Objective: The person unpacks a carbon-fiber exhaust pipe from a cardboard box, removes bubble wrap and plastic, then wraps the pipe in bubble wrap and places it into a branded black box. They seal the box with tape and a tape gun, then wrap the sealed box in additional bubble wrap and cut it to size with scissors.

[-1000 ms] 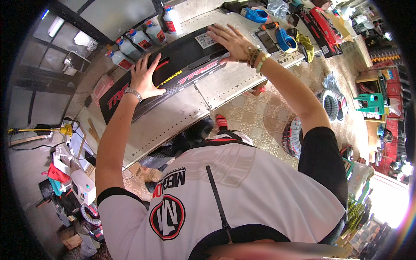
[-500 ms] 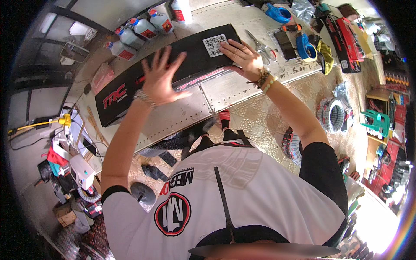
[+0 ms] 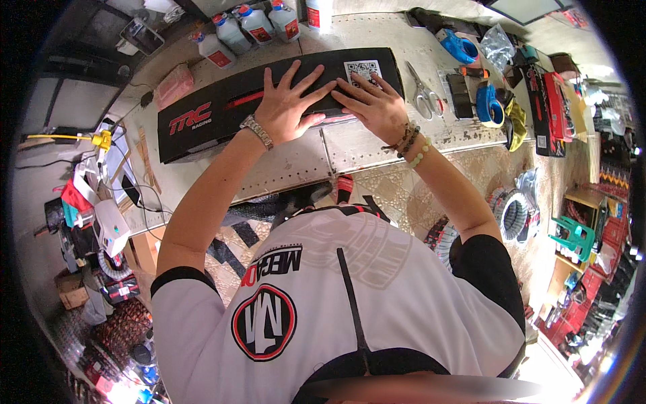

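Observation:
A long black cardboard box (image 3: 222, 111) with red and white print lies across the worktable. My left hand (image 3: 286, 104) rests on top near the box's middle, palm down with its fingers spread. Just right of it, my right hand (image 3: 373, 101) lies over the right part of the lid, fingers stretched out and partly covering a white code label (image 3: 363, 68). The two hands nearly meet at the fingertips. Neither hand grips anything. To the right of the box lies a pair of scissors (image 3: 422, 97).
Several plastic bottles (image 3: 254, 25) stand behind the box. Right of the scissors are a dark phone-like slab (image 3: 460, 95), blue tape rolls (image 3: 489, 106) and a black-and-red box (image 3: 546, 108). A pink packet (image 3: 173, 85) sits at the back left. Wrapped tyres (image 3: 509, 214) lie on the floor.
My left hand has come down flat onto the box from a raised, spread pose. My right hand has shifted inward over the label, bringing the hands closer together. The view has also shifted.

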{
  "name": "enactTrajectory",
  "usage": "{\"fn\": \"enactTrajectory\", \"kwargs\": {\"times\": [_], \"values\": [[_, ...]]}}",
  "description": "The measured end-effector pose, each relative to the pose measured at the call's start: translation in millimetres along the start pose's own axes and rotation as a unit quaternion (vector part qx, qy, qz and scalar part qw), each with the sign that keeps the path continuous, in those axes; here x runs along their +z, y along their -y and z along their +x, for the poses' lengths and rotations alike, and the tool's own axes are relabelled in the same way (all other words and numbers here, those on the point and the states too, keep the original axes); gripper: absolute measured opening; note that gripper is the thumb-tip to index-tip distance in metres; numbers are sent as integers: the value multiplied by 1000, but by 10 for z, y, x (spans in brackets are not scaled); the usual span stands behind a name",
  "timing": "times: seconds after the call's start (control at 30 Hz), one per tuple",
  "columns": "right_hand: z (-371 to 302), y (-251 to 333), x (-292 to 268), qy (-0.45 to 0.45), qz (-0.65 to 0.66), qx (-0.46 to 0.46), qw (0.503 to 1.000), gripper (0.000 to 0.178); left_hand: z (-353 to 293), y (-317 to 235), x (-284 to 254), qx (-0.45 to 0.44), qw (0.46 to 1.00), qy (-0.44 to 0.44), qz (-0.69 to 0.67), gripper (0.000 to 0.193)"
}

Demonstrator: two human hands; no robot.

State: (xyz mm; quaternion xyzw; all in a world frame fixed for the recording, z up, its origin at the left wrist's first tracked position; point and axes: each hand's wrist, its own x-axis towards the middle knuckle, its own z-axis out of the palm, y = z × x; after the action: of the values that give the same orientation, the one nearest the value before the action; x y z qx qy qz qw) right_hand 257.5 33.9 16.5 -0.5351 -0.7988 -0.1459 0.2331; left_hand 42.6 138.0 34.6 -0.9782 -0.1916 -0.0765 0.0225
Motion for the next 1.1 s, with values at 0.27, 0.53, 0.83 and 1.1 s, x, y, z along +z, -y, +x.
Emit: {"fn": "enactTrajectory", "kwargs": {"times": [0.27, 0.53, 0.83, 1.1], "values": [[-11, -82, -27, 63, 22, -3, 998, 42, 7, 18, 41, -11, 1000, 23, -8, 67], [16, -149, -26, 75, -5, -47, 996, 44, 5, 33, 83, -2, 1000, 7, 10, 67], [-80, 25, 27, 22, 5, -1, 1000, 40, -42, -162, 130, -32, 998, -52, 23, 64], [-256, 308, 161, -81, 92, 93, 988, 30, -148, -378, 132, -53, 994, -92, -1, 58]]}}
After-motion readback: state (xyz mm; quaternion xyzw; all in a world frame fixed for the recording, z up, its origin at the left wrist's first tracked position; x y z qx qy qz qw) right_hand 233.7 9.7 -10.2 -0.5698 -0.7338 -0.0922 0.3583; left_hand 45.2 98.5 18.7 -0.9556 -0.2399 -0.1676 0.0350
